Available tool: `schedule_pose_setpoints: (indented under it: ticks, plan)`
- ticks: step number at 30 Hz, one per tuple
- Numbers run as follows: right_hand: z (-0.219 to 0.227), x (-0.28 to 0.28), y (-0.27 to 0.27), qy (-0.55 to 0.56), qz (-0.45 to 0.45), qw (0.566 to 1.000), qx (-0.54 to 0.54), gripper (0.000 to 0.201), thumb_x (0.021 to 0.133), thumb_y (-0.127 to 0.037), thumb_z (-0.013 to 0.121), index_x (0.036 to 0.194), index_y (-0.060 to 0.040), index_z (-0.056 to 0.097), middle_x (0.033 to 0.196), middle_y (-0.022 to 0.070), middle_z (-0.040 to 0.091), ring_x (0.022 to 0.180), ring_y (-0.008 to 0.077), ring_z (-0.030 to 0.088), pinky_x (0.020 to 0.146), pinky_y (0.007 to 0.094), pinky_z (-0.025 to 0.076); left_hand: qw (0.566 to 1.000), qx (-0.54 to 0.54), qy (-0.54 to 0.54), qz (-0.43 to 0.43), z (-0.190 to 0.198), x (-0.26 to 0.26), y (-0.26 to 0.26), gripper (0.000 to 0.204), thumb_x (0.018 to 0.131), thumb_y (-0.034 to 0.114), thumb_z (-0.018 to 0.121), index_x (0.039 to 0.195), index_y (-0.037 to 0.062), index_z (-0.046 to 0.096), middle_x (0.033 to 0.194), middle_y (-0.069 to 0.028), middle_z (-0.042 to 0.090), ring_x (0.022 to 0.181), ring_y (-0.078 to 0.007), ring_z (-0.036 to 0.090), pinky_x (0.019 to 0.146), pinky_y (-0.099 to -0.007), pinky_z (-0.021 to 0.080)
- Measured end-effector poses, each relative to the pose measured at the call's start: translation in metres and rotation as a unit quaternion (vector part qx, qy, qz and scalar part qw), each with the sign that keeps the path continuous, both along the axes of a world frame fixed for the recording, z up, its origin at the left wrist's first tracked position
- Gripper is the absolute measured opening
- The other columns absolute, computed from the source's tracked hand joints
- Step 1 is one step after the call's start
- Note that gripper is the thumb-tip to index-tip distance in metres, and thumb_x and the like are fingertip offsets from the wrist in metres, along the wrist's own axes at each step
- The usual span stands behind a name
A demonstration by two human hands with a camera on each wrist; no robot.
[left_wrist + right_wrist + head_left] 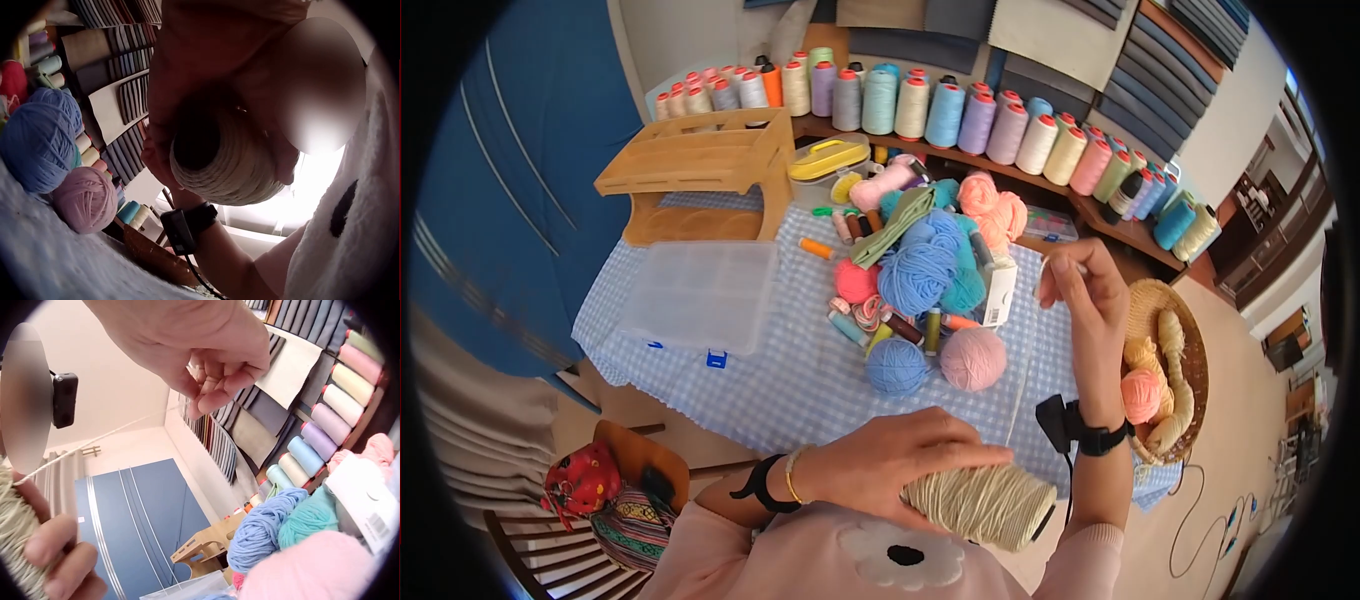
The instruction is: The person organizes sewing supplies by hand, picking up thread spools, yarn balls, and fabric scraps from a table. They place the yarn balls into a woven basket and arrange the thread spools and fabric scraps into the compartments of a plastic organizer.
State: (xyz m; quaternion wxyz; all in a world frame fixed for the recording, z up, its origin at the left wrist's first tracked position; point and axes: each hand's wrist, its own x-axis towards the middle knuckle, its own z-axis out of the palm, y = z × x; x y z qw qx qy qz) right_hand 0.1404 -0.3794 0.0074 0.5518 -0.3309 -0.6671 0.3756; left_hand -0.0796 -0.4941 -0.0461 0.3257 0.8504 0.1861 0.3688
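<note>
In the head view a cone of cream cord [985, 503] lies on its side near the chest, gripped by my left hand [890, 462]. My right hand [1085, 310] is raised over the table's right side, thumb and fingers pinching the cord's end. A taut strand of cord [106, 436] runs from the cone to the pinching right hand [209, 359] in the right wrist view. Seen from the left wrist, the left hand [200, 94] wraps the cone [234, 165], whose dark hollow end shows.
Yarn balls [920, 262] and small spools are heaped mid-table, with a clear plastic case [700, 300] and a wooden shelf [690, 160] to the left. Thread cones [948, 115] line the back ledge. A wicker basket [1195, 350] holding yarn stands right.
</note>
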Motion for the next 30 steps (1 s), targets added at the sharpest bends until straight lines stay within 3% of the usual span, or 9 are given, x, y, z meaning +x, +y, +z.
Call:
schedule_pose_setpoints:
  ticks: [6, 8, 12, 14, 21, 23, 24, 27, 30]
  plan:
    - [0.002, -0.008, 0.016, 0.013, 0.021, 0.999, 0.027, 0.015, 0.101, -0.016, 0.06, 0.098, -0.0017, 0.062, 0.076, 0.0015, 0.062, 0.069, 0.0059, 0.055, 0.064, 0.0215, 0.044, 0.998, -0.006, -0.02, -0.061, -0.007, 0.007, -0.005, 0.094, 0.067, 0.031, 0.09, 0.146, 0.0089, 0.044, 0.127, -0.0091, 0.061, 0.11, -0.0279, 0.06, 0.093, -0.0395, 0.05]
    - [0.0, -0.01, 0.021, 0.016, 0.027, 0.999, 0.032, 0.016, 0.101, -0.018, 0.061, 0.098, -0.0021, 0.062, 0.076, 0.0007, 0.062, 0.068, 0.0055, 0.055, 0.063, 0.0215, 0.043, 0.991, -0.134, -0.008, -0.021, -0.005, 0.006, -0.012, 0.098, 0.066, 0.031, 0.09, 0.147, 0.0067, 0.042, 0.128, -0.0099, 0.06, 0.11, -0.0278, 0.061, 0.092, -0.0394, 0.05]
    - [-0.002, -0.01, 0.025, 0.003, 0.004, 0.999, 0.052, 0.016, 0.1, -0.018, 0.062, 0.098, -0.0024, 0.062, 0.075, -0.0001, 0.062, 0.067, 0.0047, 0.054, 0.062, 0.0212, 0.043, 0.987, -0.148, -0.068, -0.014, -0.011, 0.006, -0.011, 0.098, 0.066, 0.032, 0.09, 0.147, 0.0045, 0.042, 0.127, -0.0103, 0.06, 0.11, -0.0277, 0.06, 0.092, -0.039, 0.05]
    - [-0.005, -0.007, 0.03, 0.002, 0.011, 0.999, 0.049, 0.016, 0.1, -0.018, 0.062, 0.097, -0.0024, 0.062, 0.076, -0.0002, 0.062, 0.068, 0.0046, 0.055, 0.062, 0.0212, 0.043, 0.999, -0.024, 0.023, -0.039, -0.008, 0.004, -0.004, 0.098, 0.066, 0.033, 0.09, 0.148, 0.0069, 0.043, 0.127, -0.0099, 0.06, 0.109, -0.0271, 0.059, 0.091, -0.0382, 0.05]
    - [-0.031, -0.006, 0.028, -0.022, 0.025, 0.999, -0.001, 0.012, 0.1, -0.013, 0.06, 0.096, -0.0017, 0.062, 0.084, -0.0004, 0.061, 0.072, 0.0055, 0.057, 0.063, 0.0219, 0.045, 0.998, 0.011, -0.025, -0.053, -0.012, 0.007, -0.001, 0.105, 0.065, 0.034, 0.091, 0.153, 0.0151, 0.037, 0.128, -0.0103, 0.059, 0.108, -0.0286, 0.059, 0.088, -0.0398, 0.051]
    - [-0.041, 0.0, 0.026, -0.055, 0.008, 0.998, -0.015, 0.008, 0.097, -0.008, 0.059, 0.093, -0.001, 0.061, 0.084, 0.0002, 0.062, 0.073, 0.0065, 0.058, 0.064, 0.0223, 0.045, 0.999, 0.035, 0.001, 0.014, -0.007, 0.001, -0.002, 0.121, 0.064, 0.031, 0.093, 0.159, 0.0155, 0.02, 0.13, -0.0124, 0.058, 0.111, -0.0297, 0.058, 0.089, -0.0415, 0.05]
    - [-0.045, 0.004, 0.022, -0.056, 0.016, 0.998, -0.014, 0.008, 0.097, -0.008, 0.059, 0.093, -0.001, 0.061, 0.084, 0.0002, 0.062, 0.073, 0.0065, 0.058, 0.064, 0.0223, 0.045, 0.999, 0.037, 0.0, 0.021, -0.008, -0.002, -0.001, 0.121, 0.064, 0.031, 0.093, 0.159, 0.0155, 0.02, 0.13, -0.0124, 0.058, 0.111, -0.0297, 0.058, 0.089, -0.0415, 0.05]
    - [-0.056, 0.013, 0.006, -0.125, -0.033, 0.991, -0.043, 0.007, 0.094, -0.006, 0.06, 0.089, -0.0006, 0.061, 0.08, 0.0017, 0.062, 0.072, 0.0074, 0.058, 0.065, 0.0232, 0.045, 0.993, -0.036, -0.054, 0.098, -0.007, -0.017, 0.003, 0.135, 0.066, 0.025, 0.094, 0.161, 0.0106, 0.0, 0.132, -0.0164, 0.056, 0.117, -0.0285, 0.057, 0.096, -0.0417, 0.047]
    - [-0.049, 0.014, -0.018, -0.202, -0.05, 0.977, 0.041, 0.002, 0.089, 0.0, 0.062, 0.088, 0.0012, 0.061, 0.077, 0.0064, 0.063, 0.071, 0.0133, 0.058, 0.066, 0.0285, 0.045, 0.96, -0.091, -0.133, 0.227, 0.007, -0.017, 0.008, 0.125, 0.065, 0.021, 0.092, 0.158, 0.0007, 0.012, 0.136, -0.0196, 0.052, 0.113, -0.03, 0.057, 0.102, -0.0399, 0.043]
